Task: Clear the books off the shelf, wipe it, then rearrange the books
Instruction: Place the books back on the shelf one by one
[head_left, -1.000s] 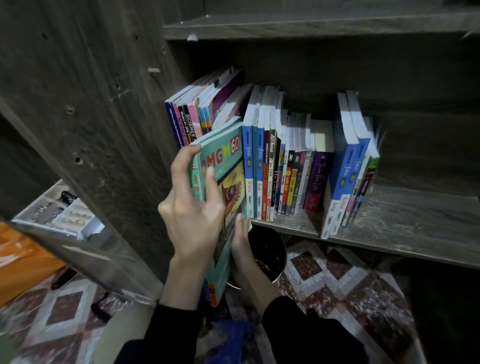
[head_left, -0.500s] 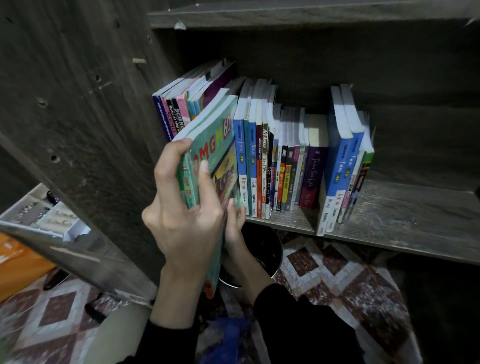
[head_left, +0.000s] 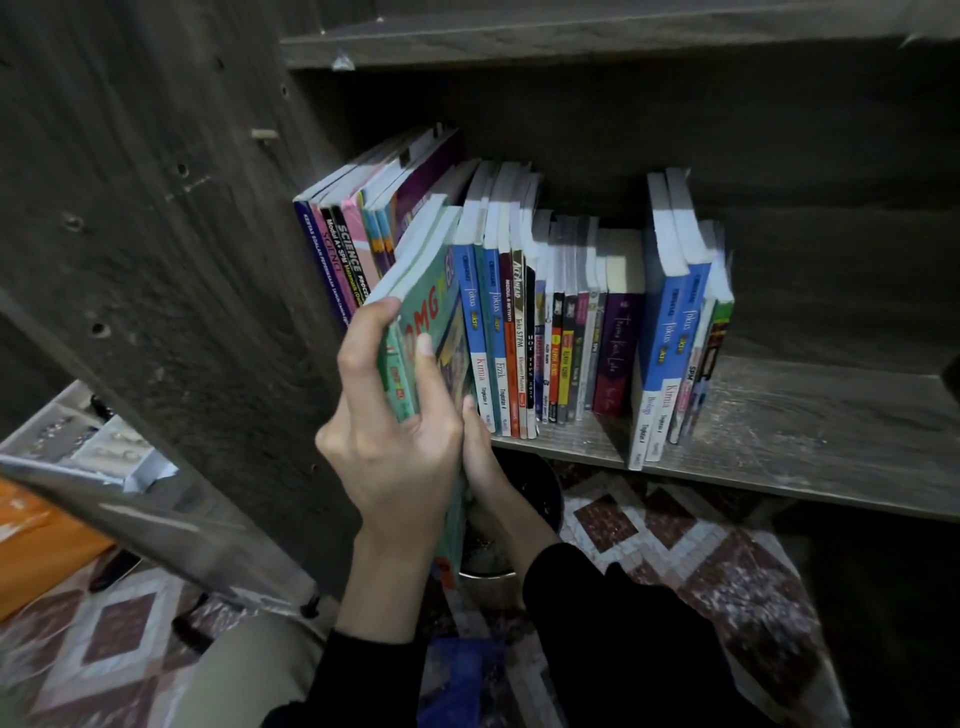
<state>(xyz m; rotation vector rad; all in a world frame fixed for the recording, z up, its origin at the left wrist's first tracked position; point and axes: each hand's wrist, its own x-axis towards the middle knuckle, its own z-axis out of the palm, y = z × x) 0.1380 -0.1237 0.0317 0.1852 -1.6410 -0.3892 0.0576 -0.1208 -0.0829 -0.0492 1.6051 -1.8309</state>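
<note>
A grey wooden shelf (head_left: 810, 431) holds a row of upright books (head_left: 566, 338); several more lean against its left wall (head_left: 343, 249). My left hand (head_left: 395, 441) grips the spine edge of a pair of green "OMG" workbooks (head_left: 431, 312), which stand tilted between the leaning books and the blue ones. My right hand (head_left: 480, 462) is tucked behind the workbooks' lower edge, holding them from the right; most of its fingers are hidden. A separate group of blue books (head_left: 670, 332) leans at the row's right end.
The shelf's dark side panel (head_left: 156, 260) stands close on the left. Below the shelf a dark round pot (head_left: 524, 499) sits on a patterned floor mat (head_left: 701, 561). A white compartment tray (head_left: 78, 441) and an orange thing (head_left: 36, 551) lie at the left. The shelf's right part is bare.
Both hands have pushed the green workbooks up and further into the row, so less of the cover shows and they stand more upright.
</note>
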